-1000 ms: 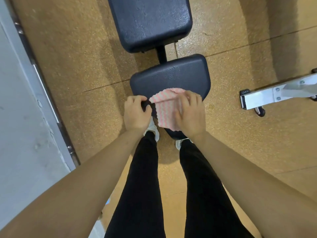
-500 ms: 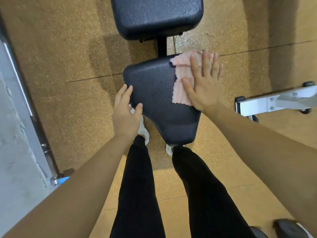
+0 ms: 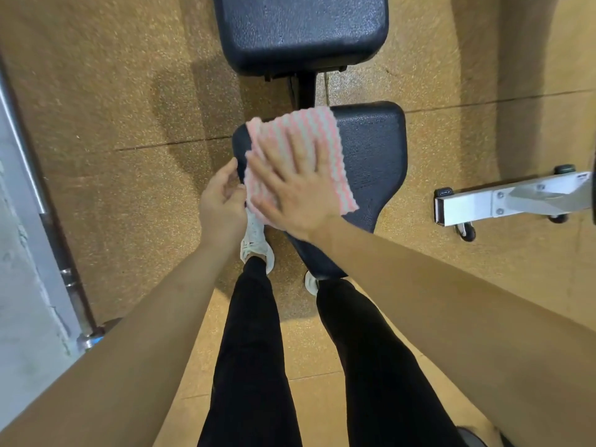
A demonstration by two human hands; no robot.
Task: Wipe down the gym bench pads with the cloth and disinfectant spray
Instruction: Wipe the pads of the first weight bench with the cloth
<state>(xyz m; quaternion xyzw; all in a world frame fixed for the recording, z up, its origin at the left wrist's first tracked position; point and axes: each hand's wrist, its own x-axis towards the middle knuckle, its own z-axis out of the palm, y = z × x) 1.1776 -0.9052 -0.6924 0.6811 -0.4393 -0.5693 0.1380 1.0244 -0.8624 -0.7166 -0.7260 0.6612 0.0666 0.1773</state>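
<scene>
Our left hand [image 3: 222,201] now sits half curled at the seat pad's [image 3: 371,162] left edge, fingertips at the cloth's [image 3: 290,133] near corner, holding nothing firmly. The cloth has slid from the pad's far right corner to its left half, under our flat, open right hand [image 3: 290,191]. We judge the seat nearly covered; the back pad [image 3: 300,30] lies beyond, and no spray is in view.

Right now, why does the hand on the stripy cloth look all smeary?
In the head view, the right hand is motion-blurred while pressing the pink-and-white striped cloth flat on the black padded seat; the black back pad shows speckled glare, and the wide lens stretches both forearms.
</scene>
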